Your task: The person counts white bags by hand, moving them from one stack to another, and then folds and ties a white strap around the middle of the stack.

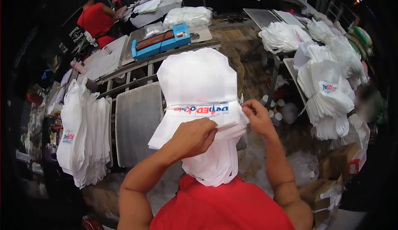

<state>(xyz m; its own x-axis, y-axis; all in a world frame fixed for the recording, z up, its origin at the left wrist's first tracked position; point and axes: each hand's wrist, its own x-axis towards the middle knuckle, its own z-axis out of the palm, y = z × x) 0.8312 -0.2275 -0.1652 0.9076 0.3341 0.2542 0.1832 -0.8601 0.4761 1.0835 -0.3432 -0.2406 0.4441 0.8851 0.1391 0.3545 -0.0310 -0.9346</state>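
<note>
In front of my chest is a stack of white bags [197, 78], with blue and red print across a folded band and a thin tie line around its middle. The lower part of the stack hangs down towards my red shirt. My left hand [195, 135] lies over the printed band with its fingers curled onto the bags' fold. At the right edge of the stack, my right hand [257, 115] has its thumb and fingers closed at the bags' edge. Part of what the fingertips grip is hidden.
A blue machine with rollers [161, 42] stands on the bench ahead. Bundles of white bags hang at the left [85, 134] and right [325, 87]. Cardboard boxes [338, 161] sit at lower right. A person in red [97, 20] is at the far left.
</note>
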